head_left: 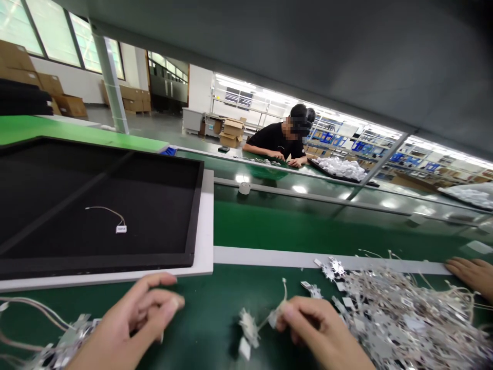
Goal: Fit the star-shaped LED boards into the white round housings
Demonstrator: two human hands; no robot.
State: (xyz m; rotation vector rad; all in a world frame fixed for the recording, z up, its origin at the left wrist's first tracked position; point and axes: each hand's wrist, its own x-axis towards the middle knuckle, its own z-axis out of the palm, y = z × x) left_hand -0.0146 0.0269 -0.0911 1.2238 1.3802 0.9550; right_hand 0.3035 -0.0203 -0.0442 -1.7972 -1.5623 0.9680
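Observation:
My right hand (311, 326) is closed, thumb against fingers, on a small wired part with a thin lead and a pale tip. A silvery, spiky-edged piece (249, 329) with a white tab hangs or lies at its left, seemingly joined by the wire; blur hides whether it touches the table. My left hand (144, 313) is held near the tray's front edge, fingers loosely curled and thumb apart, with nothing visible in it. Inside the black tray (194, 216) lies one small white block (121, 229) with a thin wire.
A large heap of wired silvery parts (404, 313) spreads at right, and a smaller heap (77, 334) sits lower left. Another person's hand (472, 275) rests beyond the large heap. Across the green bench (269, 221) a co-worker (285, 136) leans over parts. A grey shelf (308, 56) overhangs.

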